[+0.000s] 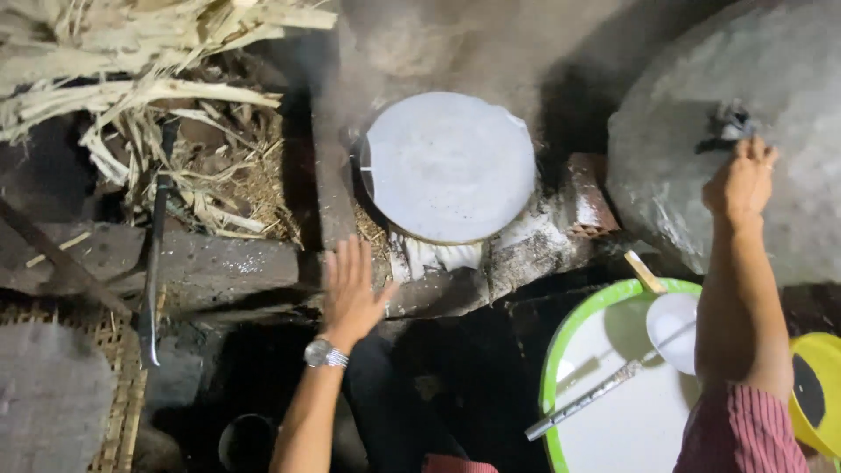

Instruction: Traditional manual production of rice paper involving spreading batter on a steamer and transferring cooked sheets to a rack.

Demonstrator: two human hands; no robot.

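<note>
Near the steaming white disc [448, 166] on the stove, left hand [352, 289] spread wide and empty just short of its near edge, right hand [740, 182] closed on the dark knob of a grey dome lid [788, 105] at far right; possible scald from steam, little room beside the green-rimmed batter basin [569, 328].

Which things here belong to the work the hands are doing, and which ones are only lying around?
In use:
- left hand, open beside the round white sheet on the steamer
- right hand on the large grey lid
- green-rimmed basin with ladle

Lying about:
- dry stalks
- dark blade
- woven mat
- yellow container
</note>
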